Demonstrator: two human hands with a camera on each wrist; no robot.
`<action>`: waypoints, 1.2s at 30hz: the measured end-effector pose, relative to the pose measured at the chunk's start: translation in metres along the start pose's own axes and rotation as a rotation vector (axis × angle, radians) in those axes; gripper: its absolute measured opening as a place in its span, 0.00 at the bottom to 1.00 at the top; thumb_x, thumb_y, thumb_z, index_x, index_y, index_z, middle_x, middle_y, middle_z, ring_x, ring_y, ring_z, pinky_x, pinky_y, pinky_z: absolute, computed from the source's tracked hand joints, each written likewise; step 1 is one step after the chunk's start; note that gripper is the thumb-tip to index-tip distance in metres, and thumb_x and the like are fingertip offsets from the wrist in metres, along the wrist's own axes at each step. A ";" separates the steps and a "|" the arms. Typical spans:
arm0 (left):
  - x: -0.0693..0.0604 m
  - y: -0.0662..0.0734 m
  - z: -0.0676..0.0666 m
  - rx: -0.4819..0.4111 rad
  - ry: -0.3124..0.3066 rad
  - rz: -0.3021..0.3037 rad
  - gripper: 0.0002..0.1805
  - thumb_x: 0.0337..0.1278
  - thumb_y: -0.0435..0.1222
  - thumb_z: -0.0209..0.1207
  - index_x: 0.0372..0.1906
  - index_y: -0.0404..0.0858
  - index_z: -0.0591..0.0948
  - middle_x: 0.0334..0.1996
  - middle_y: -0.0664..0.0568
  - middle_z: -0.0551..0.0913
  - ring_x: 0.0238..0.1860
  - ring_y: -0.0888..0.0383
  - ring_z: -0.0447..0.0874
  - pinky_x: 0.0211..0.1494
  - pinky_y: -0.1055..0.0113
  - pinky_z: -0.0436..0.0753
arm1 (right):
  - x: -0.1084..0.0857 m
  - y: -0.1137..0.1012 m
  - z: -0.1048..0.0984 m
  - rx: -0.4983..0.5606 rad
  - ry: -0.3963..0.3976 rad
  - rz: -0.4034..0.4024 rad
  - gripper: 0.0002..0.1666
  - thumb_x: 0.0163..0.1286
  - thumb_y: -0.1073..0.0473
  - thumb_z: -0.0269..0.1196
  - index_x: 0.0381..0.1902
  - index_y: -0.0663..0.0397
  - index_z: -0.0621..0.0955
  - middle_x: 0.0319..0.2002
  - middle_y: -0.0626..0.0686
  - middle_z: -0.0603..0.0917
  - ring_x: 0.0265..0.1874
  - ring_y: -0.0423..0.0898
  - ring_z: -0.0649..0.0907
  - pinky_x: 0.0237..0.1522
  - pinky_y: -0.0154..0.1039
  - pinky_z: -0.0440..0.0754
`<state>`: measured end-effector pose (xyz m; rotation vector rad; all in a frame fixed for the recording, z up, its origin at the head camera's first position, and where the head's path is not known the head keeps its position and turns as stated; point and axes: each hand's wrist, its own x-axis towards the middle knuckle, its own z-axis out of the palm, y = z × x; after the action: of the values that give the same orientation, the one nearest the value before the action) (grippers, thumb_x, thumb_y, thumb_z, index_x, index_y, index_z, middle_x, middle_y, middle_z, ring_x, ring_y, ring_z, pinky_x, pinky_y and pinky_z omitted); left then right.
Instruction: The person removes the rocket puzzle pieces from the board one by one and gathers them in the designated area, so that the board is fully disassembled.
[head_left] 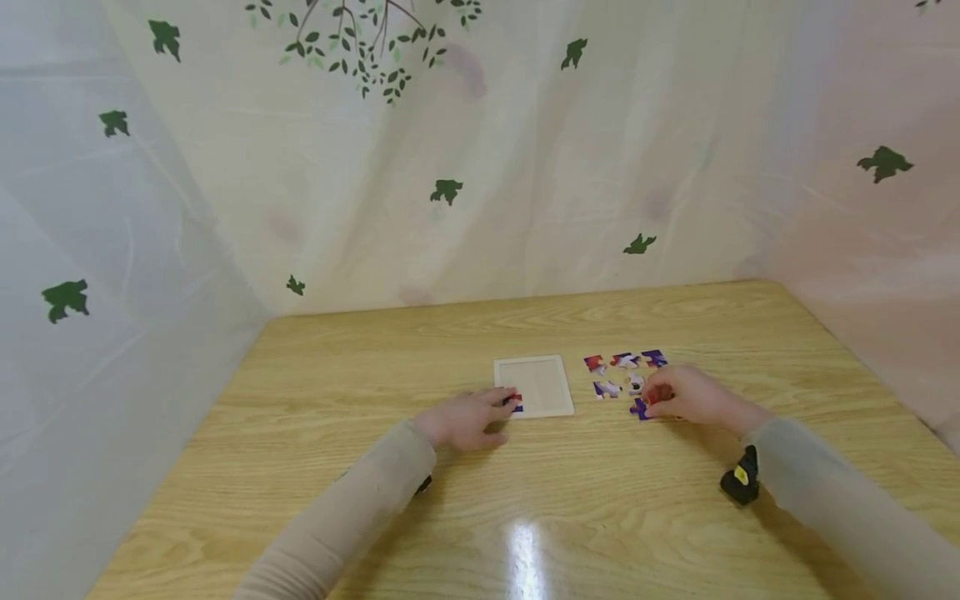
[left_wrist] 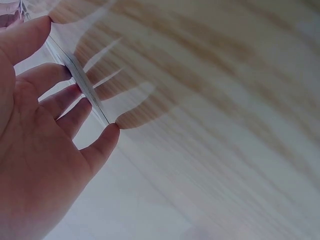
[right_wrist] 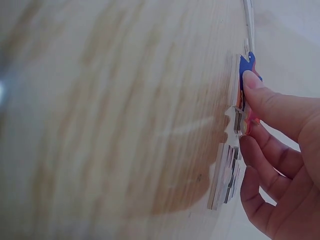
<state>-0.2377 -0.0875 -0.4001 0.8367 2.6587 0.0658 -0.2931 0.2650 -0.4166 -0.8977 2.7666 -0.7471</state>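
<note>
A shallow puzzle tray [head_left: 534, 360] with a pale rim lies on the table. One red and blue puzzle piece [head_left: 517, 407] sits in its near left corner, partly under the fingertips of my left hand [head_left: 467, 422]. In the left wrist view that hand [left_wrist: 45, 120] has spread fingers that touch the tray's edge [left_wrist: 82, 82]. Off to the right, my right hand [head_left: 686, 396] pinches a jigsaw piece between thumb and fingers. The right wrist view shows this blue and red piece [right_wrist: 246, 65] under the thumb; my fingers hide part of it.
Several loose jigsaw pieces [head_left: 626, 360] lie to the right of the tray, close around my right hand. The wooden table [head_left: 360, 358] meets a hanging curtain [head_left: 525, 208] with green leaf shapes at the back and sides.
</note>
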 end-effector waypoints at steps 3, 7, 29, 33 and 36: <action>-0.002 0.000 0.000 0.001 -0.003 0.002 0.33 0.69 0.47 0.50 0.74 0.44 0.56 0.76 0.52 0.47 0.75 0.53 0.47 0.74 0.52 0.56 | 0.000 -0.002 0.000 -0.009 -0.002 0.015 0.07 0.57 0.61 0.69 0.33 0.55 0.83 0.28 0.45 0.81 0.28 0.39 0.75 0.30 0.33 0.75; -0.004 0.000 0.000 0.002 -0.003 0.008 0.33 0.69 0.47 0.50 0.74 0.43 0.56 0.76 0.52 0.47 0.75 0.53 0.47 0.73 0.52 0.56 | -0.001 -0.007 0.000 -0.018 -0.006 0.025 0.07 0.56 0.61 0.69 0.33 0.55 0.83 0.28 0.45 0.81 0.28 0.39 0.76 0.30 0.34 0.75; -0.019 0.002 -0.001 0.016 -0.011 0.048 0.33 0.69 0.47 0.49 0.74 0.43 0.56 0.76 0.52 0.47 0.75 0.53 0.47 0.74 0.53 0.57 | -0.016 -0.028 0.004 -0.080 -0.013 0.023 0.08 0.55 0.60 0.70 0.32 0.55 0.82 0.29 0.46 0.82 0.29 0.39 0.77 0.32 0.36 0.78; -0.021 0.001 0.002 0.021 -0.015 0.052 0.33 0.69 0.47 0.49 0.74 0.43 0.55 0.76 0.52 0.47 0.75 0.53 0.47 0.74 0.54 0.57 | -0.018 -0.033 0.006 -0.082 -0.020 0.041 0.08 0.55 0.60 0.70 0.32 0.55 0.82 0.29 0.46 0.82 0.29 0.39 0.77 0.34 0.38 0.78; -0.019 0.000 0.003 0.026 -0.012 0.048 0.33 0.69 0.47 0.49 0.74 0.44 0.55 0.76 0.52 0.47 0.75 0.53 0.47 0.74 0.54 0.57 | -0.017 -0.034 0.006 -0.088 -0.022 0.059 0.08 0.55 0.60 0.70 0.33 0.55 0.82 0.30 0.46 0.81 0.30 0.40 0.77 0.35 0.39 0.78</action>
<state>-0.2221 -0.0985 -0.3968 0.9065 2.6337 0.0385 -0.2601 0.2487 -0.4050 -0.8306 2.8126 -0.6072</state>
